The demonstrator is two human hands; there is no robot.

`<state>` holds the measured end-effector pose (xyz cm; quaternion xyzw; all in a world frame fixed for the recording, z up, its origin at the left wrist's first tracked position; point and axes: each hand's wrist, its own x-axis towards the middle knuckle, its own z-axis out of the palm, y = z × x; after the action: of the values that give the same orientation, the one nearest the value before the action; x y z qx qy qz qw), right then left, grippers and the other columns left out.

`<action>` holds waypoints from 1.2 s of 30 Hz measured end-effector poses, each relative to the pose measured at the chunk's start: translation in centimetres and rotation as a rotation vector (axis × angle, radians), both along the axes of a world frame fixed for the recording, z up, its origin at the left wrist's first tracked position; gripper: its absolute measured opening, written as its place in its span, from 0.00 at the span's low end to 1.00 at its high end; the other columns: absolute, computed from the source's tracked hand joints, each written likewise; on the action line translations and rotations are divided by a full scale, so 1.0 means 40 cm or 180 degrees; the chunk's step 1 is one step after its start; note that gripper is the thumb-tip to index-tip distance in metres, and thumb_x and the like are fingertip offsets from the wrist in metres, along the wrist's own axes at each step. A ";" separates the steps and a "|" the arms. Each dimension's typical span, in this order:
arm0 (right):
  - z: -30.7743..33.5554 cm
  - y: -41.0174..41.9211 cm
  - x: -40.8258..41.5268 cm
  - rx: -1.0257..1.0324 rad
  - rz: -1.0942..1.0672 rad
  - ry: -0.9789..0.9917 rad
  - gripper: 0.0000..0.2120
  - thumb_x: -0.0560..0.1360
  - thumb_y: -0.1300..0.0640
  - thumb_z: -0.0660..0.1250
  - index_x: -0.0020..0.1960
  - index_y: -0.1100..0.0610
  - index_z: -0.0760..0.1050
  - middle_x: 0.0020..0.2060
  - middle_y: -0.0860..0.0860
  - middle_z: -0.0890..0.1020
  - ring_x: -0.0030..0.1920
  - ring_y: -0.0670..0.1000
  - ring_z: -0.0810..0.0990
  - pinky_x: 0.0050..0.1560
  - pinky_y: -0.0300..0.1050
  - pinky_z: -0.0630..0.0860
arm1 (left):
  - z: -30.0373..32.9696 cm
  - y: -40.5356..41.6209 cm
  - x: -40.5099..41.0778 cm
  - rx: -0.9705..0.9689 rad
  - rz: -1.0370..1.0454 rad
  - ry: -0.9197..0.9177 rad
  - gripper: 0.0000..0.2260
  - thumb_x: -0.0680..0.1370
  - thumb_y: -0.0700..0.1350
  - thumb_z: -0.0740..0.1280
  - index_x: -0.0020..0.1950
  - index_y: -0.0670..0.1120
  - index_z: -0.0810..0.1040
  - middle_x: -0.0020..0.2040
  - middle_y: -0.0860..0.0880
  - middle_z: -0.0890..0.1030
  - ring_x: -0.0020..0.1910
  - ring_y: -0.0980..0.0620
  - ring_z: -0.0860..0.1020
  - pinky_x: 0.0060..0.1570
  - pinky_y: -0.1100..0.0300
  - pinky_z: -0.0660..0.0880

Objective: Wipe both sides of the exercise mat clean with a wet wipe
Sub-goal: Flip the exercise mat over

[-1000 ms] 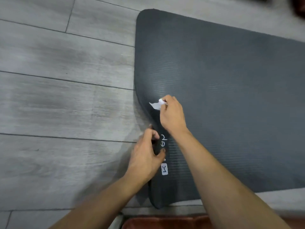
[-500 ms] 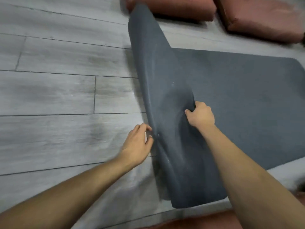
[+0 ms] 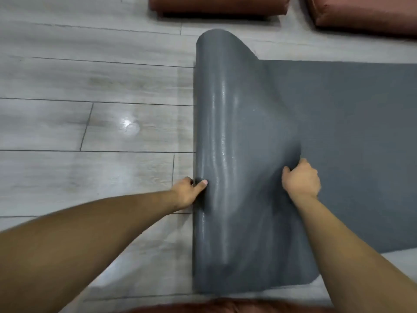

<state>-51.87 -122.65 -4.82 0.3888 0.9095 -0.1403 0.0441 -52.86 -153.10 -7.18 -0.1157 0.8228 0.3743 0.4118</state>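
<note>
Soft, floppy exercise mat [image 3: 243, 136] folds over at centre frame, left hand [image 3: 188, 193] pinching the fold, right hand [image 3: 301, 178] gripping its edge.

Dark grey exercise mat [image 3: 349, 136] spread flat toward 3 o'clock, its left end folded over in a glossy, shiny curl running 12 to 6 o'clock.

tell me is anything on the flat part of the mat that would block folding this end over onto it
Nothing visible. Both the left hand and right hand grip the folded end of the mat; its flat part shows bare, and the cushions lie beyond it.
</note>
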 end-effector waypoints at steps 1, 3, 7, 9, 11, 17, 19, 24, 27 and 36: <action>-0.001 0.029 0.010 -0.0109 -0.0017 0.0041 0.13 0.76 0.53 0.66 0.55 0.60 0.71 0.51 0.63 0.80 0.53 0.66 0.78 0.50 0.57 0.76 | 0.002 0.031 0.014 0.0114 0.0367 -0.0092 0.33 0.79 0.67 0.64 0.67 0.40 0.73 0.62 0.38 0.80 0.60 0.39 0.80 0.58 0.48 0.80; 0.012 0.083 0.028 -0.0441 0.0055 0.0144 0.16 0.75 0.53 0.66 0.60 0.58 0.70 0.54 0.63 0.80 0.56 0.66 0.77 0.53 0.57 0.75 | 0.022 0.095 0.038 0.0462 0.1188 -0.0433 0.30 0.77 0.65 0.70 0.66 0.42 0.74 0.59 0.44 0.82 0.56 0.45 0.81 0.50 0.53 0.80; 0.066 0.177 0.051 -0.1436 0.0226 0.0535 0.22 0.76 0.54 0.68 0.69 0.51 0.68 0.61 0.53 0.79 0.63 0.59 0.75 0.63 0.49 0.70 | 0.096 0.177 0.040 0.1184 0.1903 -0.0893 0.22 0.75 0.57 0.76 0.62 0.44 0.81 0.53 0.45 0.87 0.51 0.47 0.85 0.47 0.55 0.81; 0.084 0.207 0.053 -0.1523 0.0306 0.0493 0.24 0.76 0.53 0.68 0.71 0.49 0.67 0.63 0.51 0.78 0.64 0.58 0.75 0.65 0.48 0.70 | 0.146 0.192 0.019 0.1335 0.1933 -0.0676 0.18 0.76 0.50 0.76 0.61 0.42 0.81 0.50 0.43 0.87 0.46 0.47 0.86 0.43 0.56 0.83; 0.091 0.203 0.055 -0.1516 0.0319 0.0441 0.26 0.76 0.52 0.68 0.73 0.47 0.66 0.64 0.51 0.78 0.64 0.58 0.75 0.66 0.50 0.71 | 0.183 0.187 -0.004 0.1116 0.1887 -0.0191 0.15 0.77 0.45 0.76 0.59 0.40 0.81 0.46 0.44 0.86 0.43 0.47 0.84 0.42 0.56 0.82; 0.132 0.088 0.062 -0.1504 0.0238 0.0905 0.28 0.78 0.54 0.64 0.75 0.44 0.61 0.67 0.49 0.76 0.66 0.57 0.73 0.66 0.50 0.68 | 0.275 0.115 -0.066 0.0781 0.1535 0.0708 0.18 0.78 0.46 0.75 0.65 0.41 0.79 0.57 0.42 0.84 0.54 0.42 0.84 0.56 0.50 0.81; 0.174 0.071 0.046 -0.1379 0.0202 0.1107 0.27 0.78 0.54 0.64 0.75 0.44 0.61 0.67 0.49 0.75 0.66 0.58 0.73 0.67 0.51 0.69 | 0.321 0.094 -0.109 0.0832 0.1412 0.0936 0.18 0.79 0.45 0.74 0.66 0.40 0.79 0.59 0.42 0.84 0.56 0.42 0.83 0.58 0.50 0.81; 0.279 -0.058 -0.007 -0.1256 0.0434 0.1310 0.26 0.78 0.56 0.64 0.75 0.48 0.64 0.67 0.50 0.75 0.67 0.57 0.73 0.68 0.50 0.68 | 0.422 -0.072 -0.197 0.0686 0.1411 0.1305 0.19 0.79 0.44 0.74 0.67 0.38 0.77 0.60 0.42 0.82 0.56 0.42 0.81 0.54 0.52 0.79; 0.276 -0.235 -0.015 -0.1441 0.0708 0.1269 0.26 0.77 0.56 0.65 0.74 0.49 0.64 0.68 0.50 0.75 0.68 0.55 0.72 0.69 0.48 0.67 | 0.413 -0.278 -0.197 0.0403 0.1423 0.1334 0.17 0.77 0.45 0.75 0.63 0.39 0.79 0.55 0.42 0.83 0.51 0.41 0.82 0.52 0.50 0.79; 0.155 -0.838 -0.047 -0.1991 0.1149 0.1053 0.29 0.79 0.54 0.62 0.77 0.43 0.57 0.68 0.50 0.74 0.69 0.57 0.69 0.67 0.45 0.64 | 0.274 -0.866 -0.089 -0.0954 0.1493 0.1174 0.24 0.79 0.54 0.73 0.66 0.38 0.78 0.62 0.35 0.81 0.61 0.33 0.78 0.62 0.45 0.76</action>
<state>-53.75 -156.18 1.38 0.1626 0.8714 -0.4613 0.0373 -56.40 -187.72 3.77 -0.2914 0.8803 0.3484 0.1369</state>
